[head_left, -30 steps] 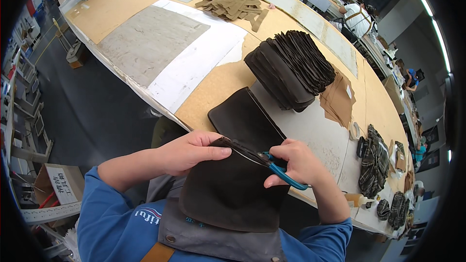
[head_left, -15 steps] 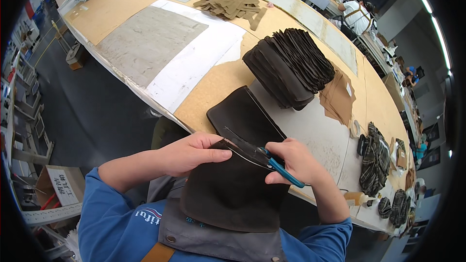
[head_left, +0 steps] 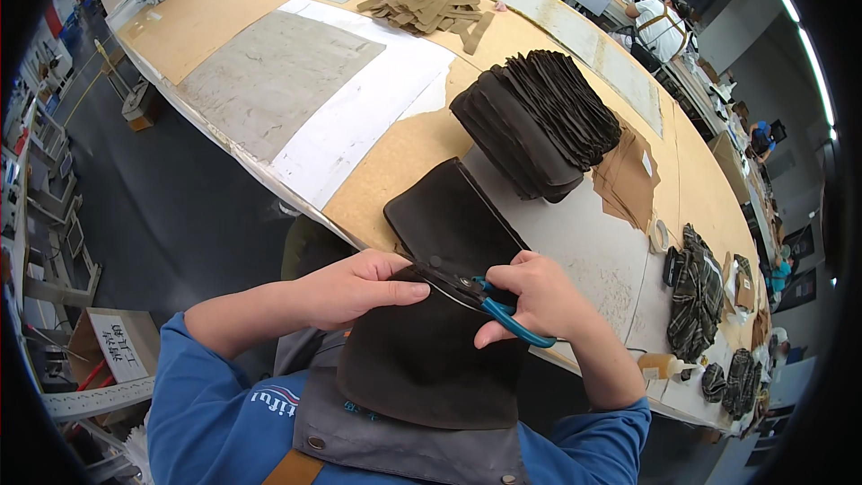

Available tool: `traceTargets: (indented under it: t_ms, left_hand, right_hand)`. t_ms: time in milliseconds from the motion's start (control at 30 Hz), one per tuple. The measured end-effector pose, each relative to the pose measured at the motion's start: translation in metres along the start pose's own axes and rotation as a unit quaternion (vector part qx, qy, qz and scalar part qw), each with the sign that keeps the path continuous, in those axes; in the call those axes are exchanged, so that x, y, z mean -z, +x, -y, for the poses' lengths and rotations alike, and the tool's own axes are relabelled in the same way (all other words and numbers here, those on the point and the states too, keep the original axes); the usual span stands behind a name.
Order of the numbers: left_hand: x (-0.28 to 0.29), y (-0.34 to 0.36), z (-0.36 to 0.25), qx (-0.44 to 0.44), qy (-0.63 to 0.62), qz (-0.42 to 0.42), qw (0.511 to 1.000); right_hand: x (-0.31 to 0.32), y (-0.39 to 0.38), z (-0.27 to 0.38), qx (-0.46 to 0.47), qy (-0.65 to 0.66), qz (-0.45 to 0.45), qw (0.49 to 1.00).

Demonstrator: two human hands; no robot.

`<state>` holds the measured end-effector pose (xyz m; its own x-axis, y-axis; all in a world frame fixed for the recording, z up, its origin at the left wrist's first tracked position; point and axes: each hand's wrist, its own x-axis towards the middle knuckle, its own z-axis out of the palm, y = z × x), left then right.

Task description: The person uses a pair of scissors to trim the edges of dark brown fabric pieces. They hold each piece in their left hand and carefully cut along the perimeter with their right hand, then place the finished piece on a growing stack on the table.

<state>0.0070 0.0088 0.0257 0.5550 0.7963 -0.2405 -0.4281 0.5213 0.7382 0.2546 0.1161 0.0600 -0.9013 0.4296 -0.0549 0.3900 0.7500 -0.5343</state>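
My left hand (head_left: 368,283) pinches the edge of a dark brown-black piece (head_left: 431,359) lying over my lap and apron. My right hand (head_left: 530,301) is closed on teal-handled scissors (head_left: 512,321), their dark blades lying along that edge beside my left thumb; whether the tips are parted is hard to tell. Under and beyond my hands, another dark flap (head_left: 449,207) reaches onto the table's near edge. A thick stack of similar dark pieces (head_left: 530,126) sits on the table just beyond it.
The table (head_left: 377,189) holds white paper (head_left: 314,166), a grey sheet (head_left: 260,81), olive strips (head_left: 422,4), brown cut pieces (head_left: 624,175), and plaid bundles (head_left: 691,296) with a glue bottle (head_left: 660,365) at right. Co-workers (head_left: 660,31) sit farther back. A cardboard box (head_left: 99,350) stands low at left.
The scissors moved slightly right between the first two frames, then back left along the edge. My left hand keeps its pinch, shifting only slightly.
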Motion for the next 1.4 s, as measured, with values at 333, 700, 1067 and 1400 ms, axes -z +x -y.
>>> traceTargets:
  t_ms: [333,700,1067,1400]
  left_hand:
    - [0.000,-0.021,0.000,-0.057,0.002,-0.075,0.996]
    - [0.015,-0.036,0.025,-0.118,-0.050,-0.178,0.976]
    - [0.035,-0.045,0.021,-0.127,-0.108,-0.062,0.984]
    - [0.033,-0.051,0.001,-0.011,-0.069,-0.194,0.978]
  right_hand:
    - [-0.001,-0.024,-0.017,-0.127,0.370,0.002,0.920]
    - [-0.012,-0.057,0.004,-0.190,0.430,-0.116,0.875]
    - [-0.025,-0.057,0.011,-0.179,0.468,-0.164,0.849]
    - [-0.030,-0.069,0.008,-0.108,0.234,-0.073,0.963]
